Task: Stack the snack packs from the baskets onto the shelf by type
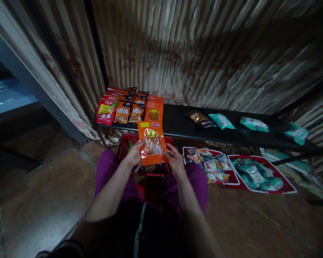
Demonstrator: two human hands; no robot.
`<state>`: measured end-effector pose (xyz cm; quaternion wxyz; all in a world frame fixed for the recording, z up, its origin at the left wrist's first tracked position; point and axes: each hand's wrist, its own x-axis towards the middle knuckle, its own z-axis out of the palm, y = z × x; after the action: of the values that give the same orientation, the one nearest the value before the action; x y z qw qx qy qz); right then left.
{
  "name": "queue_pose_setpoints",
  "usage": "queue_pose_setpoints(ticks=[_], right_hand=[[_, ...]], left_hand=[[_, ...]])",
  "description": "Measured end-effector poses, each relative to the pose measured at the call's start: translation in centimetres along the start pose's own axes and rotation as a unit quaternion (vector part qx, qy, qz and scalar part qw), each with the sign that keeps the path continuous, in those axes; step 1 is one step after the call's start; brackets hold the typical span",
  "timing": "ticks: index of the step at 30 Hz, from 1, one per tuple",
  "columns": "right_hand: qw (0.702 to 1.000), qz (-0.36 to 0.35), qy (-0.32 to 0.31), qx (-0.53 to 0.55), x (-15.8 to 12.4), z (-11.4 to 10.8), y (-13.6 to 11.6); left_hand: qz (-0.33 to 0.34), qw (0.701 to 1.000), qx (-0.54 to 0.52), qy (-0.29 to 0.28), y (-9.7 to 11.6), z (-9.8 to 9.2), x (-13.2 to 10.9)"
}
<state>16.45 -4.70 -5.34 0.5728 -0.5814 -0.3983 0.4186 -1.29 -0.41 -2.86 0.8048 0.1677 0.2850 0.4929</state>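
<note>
An orange snack packet [152, 143] with a clear window stands upright between my hands, above a red basket [123, 143]. My left hand [134, 154] grips its left edge and my right hand [173, 159] grips its right edge, fingers closed on it. I crouch with purple trousers [107, 175] at my knees. Just beyond, a low black shelf [177, 123] carries rows of red and orange packets [129, 107] at its left end.
Further right on the shelf lie a brown packet [200, 118] and three green packets [221, 121]. On the floor beneath are red trays of snack bags [218, 166] and green bags [258, 175]. A corrugated wall stands behind; tiled floor lies to my left.
</note>
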Motion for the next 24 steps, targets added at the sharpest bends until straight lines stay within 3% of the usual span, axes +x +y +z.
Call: queue_pose_setpoints(ticks=[2,5,7,10,14,20,24], right_hand=[[0.987,-0.090,0.026,-0.130,0.0,0.0,0.3],[0.925,-0.212,0.047,-0.312,-0.3,0.1,0.3],[0.894,-0.254,0.038,-0.368,-0.7,0.4,0.1],[0.877,-0.285,0.002,-0.386,-1.2,0.8,0.1],[0.895,-0.263,-0.034,-0.359,-1.5,1.7,0.3],[0.964,-0.117,-0.059,-0.232,-2.3,3.0,-0.6],[0.973,-0.080,-0.112,-0.186,-2.9,3.3,-2.0]], left_hand=[[-0.003,1.000,-0.003,-0.001,-0.1,0.1,-0.2],[-0.006,1.000,-0.010,0.008,-0.2,0.3,-0.5],[-0.005,1.000,-0.011,0.015,-0.3,0.4,-0.8],[-0.006,1.000,0.002,0.004,-0.4,0.6,-1.2],[0.000,1.000,0.012,-0.006,-0.9,1.0,-1.5],[0.038,0.997,0.061,-0.001,-2.3,1.2,-1.0],[0.037,0.995,0.096,0.014,-2.7,1.5,-0.9]])
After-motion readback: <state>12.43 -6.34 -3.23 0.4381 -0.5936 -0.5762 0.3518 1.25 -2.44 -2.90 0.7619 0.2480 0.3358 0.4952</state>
